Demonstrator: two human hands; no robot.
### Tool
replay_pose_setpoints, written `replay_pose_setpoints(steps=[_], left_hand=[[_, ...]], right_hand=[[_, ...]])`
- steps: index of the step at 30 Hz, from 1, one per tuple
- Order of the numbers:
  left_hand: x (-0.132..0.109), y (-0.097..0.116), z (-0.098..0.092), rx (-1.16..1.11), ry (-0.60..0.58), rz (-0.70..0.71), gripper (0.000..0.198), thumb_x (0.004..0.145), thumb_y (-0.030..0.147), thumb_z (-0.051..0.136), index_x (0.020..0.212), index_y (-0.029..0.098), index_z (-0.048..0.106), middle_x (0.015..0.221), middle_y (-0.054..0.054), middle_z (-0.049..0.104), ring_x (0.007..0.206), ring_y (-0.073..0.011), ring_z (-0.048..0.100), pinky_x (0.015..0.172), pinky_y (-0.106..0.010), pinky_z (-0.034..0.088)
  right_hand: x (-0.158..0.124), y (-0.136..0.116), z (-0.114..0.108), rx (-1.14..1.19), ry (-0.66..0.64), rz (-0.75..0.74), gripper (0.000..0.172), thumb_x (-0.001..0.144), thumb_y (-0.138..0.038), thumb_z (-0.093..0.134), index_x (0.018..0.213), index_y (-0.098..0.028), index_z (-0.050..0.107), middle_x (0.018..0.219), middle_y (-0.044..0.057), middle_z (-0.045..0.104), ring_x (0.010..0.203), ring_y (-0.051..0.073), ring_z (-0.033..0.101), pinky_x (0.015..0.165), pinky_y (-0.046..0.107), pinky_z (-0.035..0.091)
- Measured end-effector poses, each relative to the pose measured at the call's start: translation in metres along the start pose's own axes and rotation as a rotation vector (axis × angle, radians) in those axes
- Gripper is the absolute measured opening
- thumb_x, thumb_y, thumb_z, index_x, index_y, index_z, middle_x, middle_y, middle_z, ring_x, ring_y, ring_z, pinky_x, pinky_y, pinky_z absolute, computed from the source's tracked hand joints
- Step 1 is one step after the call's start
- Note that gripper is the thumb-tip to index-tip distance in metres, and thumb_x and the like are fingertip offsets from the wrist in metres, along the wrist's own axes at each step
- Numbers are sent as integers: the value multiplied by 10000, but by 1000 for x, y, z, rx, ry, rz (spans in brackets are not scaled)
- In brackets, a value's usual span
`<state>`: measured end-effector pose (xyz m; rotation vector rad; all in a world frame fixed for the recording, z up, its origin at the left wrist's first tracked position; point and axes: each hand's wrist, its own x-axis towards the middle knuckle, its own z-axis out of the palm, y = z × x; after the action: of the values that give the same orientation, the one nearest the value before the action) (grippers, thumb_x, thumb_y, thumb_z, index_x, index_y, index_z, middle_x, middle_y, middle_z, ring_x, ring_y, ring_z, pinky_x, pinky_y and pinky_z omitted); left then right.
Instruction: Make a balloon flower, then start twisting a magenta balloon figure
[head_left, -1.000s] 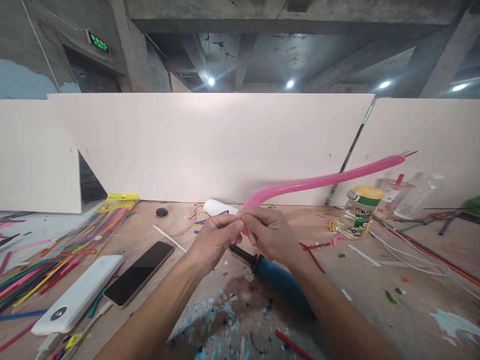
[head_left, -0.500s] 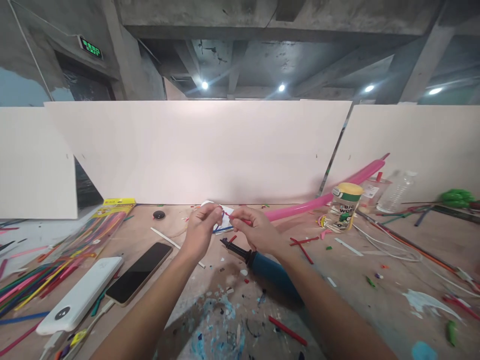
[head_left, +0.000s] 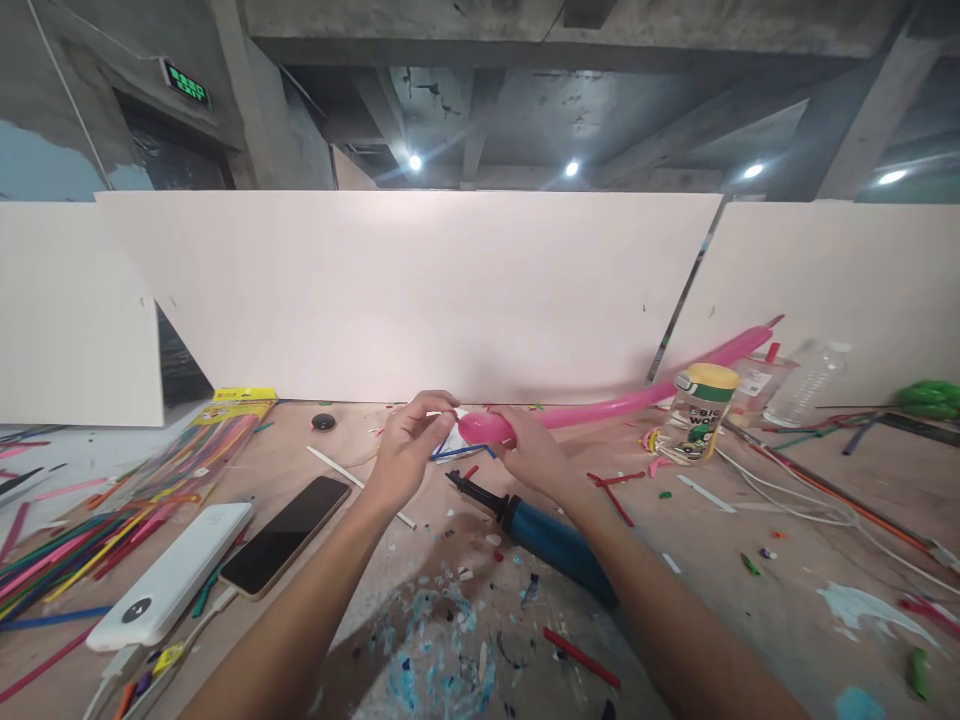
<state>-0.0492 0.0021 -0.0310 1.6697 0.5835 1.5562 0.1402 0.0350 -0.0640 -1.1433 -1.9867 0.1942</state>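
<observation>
A long pink modelling balloon (head_left: 600,411) stretches from between my hands toward the back right, its thin tail tip raised. My left hand (head_left: 409,445) pinches its near end at the nozzle with thumb and fingertips. A little further along, my right hand (head_left: 536,455) is closed around the balloon, which bulges out between the two hands. Beneath them, a white piece of paper (head_left: 450,446) with blue strips over it lies partly hidden. Just below my right hand rests a blue balloon pump (head_left: 559,548), its black nozzle pointing left.
On the left lie a phone (head_left: 286,537), a white power bank (head_left: 172,575) with a cable, and a bag of uninflated balloons (head_left: 225,430). A yellow-lidded jar (head_left: 697,415) and a clear bottle (head_left: 810,385) stand right. A white board (head_left: 420,300) rises behind the table.
My right hand has slid right along the balloon, and its near end, earlier thin and twisted between my fingers, now shows as a rounded bulge. The view has shifted slightly.
</observation>
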Motion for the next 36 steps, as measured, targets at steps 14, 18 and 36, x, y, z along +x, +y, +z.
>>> replay_pose_setpoints(steps=[14, 18, 36], left_hand=[[5, 16, 4, -391, 372, 74, 196, 807, 394, 643, 817, 204, 598, 821, -27, 690, 903, -200, 657, 859, -366, 494], [10, 3, 6, -621, 494, -155, 244, 734, 365, 719, 731, 157, 590, 661, 4, 645, 666, -109, 623, 696, -223, 494], [3, 11, 7, -663, 306, -270, 260, 712, 393, 709, 809, 211, 550, 655, 23, 586, 641, -138, 597, 697, -293, 501]], right_hand=[[-7, -39, -23, 370, 436, -202, 614, 826, -178, 508, 1377, -375, 320, 1557, 38, 51, 1130, 196, 541, 908, 404, 518], [-4, -45, -34, 439, 616, -218, 746, 808, -241, 573, 1411, -414, 169, 1556, 25, -8, 1204, 223, 492, 929, 429, 511], [9, -38, -45, 1405, 335, 417, 336, 677, -201, 699, 945, -223, 499, 650, -50, 565, 543, 128, 575, 537, 283, 543]])
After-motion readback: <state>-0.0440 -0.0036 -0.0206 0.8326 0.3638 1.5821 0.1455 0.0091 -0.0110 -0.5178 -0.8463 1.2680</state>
